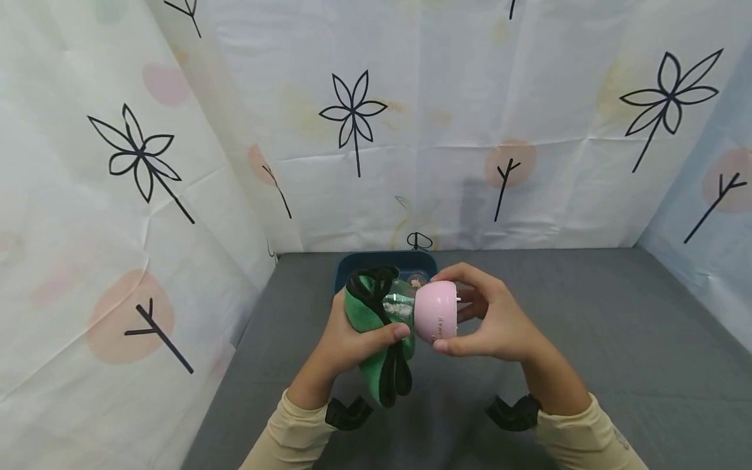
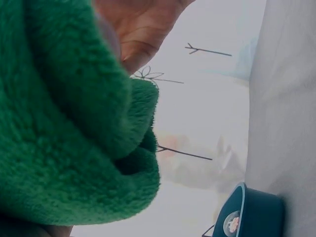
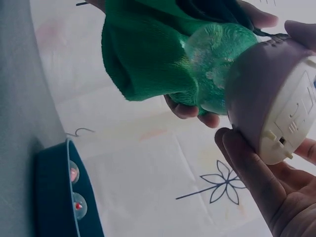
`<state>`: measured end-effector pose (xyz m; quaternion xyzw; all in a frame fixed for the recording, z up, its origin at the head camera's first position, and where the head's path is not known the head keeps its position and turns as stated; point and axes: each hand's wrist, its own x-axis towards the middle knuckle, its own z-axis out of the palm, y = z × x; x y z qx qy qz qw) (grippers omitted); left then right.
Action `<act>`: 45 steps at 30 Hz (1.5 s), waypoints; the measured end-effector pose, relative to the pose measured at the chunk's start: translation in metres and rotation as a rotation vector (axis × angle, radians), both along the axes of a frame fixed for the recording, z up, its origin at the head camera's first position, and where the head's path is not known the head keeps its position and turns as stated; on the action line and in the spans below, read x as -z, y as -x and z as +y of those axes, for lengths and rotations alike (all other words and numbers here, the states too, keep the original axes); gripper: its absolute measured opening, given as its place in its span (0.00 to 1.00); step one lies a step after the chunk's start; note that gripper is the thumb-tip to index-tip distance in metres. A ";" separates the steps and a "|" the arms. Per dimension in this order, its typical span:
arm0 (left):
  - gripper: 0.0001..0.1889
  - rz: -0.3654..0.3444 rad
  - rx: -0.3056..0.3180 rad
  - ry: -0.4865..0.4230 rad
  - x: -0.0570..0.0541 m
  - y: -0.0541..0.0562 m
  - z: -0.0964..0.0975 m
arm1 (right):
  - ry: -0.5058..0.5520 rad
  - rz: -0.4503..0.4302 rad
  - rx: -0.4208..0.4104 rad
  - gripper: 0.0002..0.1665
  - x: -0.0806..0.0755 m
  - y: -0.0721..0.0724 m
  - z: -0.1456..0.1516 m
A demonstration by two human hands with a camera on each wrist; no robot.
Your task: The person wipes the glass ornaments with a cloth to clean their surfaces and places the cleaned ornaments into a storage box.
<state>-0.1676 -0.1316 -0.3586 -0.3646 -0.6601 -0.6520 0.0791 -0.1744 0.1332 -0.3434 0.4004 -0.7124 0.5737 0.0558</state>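
Observation:
A snow globe with a clear ball [image 1: 399, 307] and a rounded pink base [image 1: 435, 312] is held on its side between both hands. My left hand [image 1: 346, 339] grips a folded green cloth [image 1: 360, 312] with dark edging, which wraps around the ball. Fingers and thumb of my right hand [image 1: 499, 320] hold the pink base from its outer side. In the right wrist view, the base's white underside [image 3: 291, 118] faces outward, and the cloth [image 3: 143, 59] touches the ball. Cloth [image 2: 74, 123] fills much of the left wrist view and hides the globe there.
Behind the hands a dark blue bin [image 1: 352, 260] stands on the grey tabletop [image 1: 587, 313]. Inside it are clear balls [image 3: 79, 205] with small pink and red pieces. A white patterned curtain [image 1: 440, 98] hangs at the back and sides.

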 end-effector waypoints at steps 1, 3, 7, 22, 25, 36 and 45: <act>0.32 0.009 -0.011 -0.008 0.001 0.000 0.000 | 0.006 0.008 0.001 0.45 0.000 -0.001 -0.001; 0.32 0.011 -0.022 -0.029 0.002 0.001 0.000 | 0.021 0.029 0.003 0.47 -0.001 -0.002 -0.003; 0.29 -0.025 -0.026 -0.083 0.003 0.000 0.000 | 0.044 0.103 0.041 0.52 -0.004 -0.006 -0.006; 0.27 -0.182 -0.144 -0.162 0.001 -0.004 0.005 | -0.079 0.509 0.142 0.59 -0.005 -0.003 -0.010; 0.28 -0.170 -0.146 -0.128 0.001 -0.005 0.005 | -0.096 0.547 0.146 0.56 -0.006 -0.003 -0.009; 0.25 -0.129 -0.062 -0.081 0.001 -0.005 0.004 | -0.087 0.637 0.186 0.53 -0.007 -0.005 -0.008; 0.24 -0.114 -0.035 -0.059 0.002 -0.004 0.002 | -0.033 0.575 0.152 0.50 -0.005 -0.005 -0.009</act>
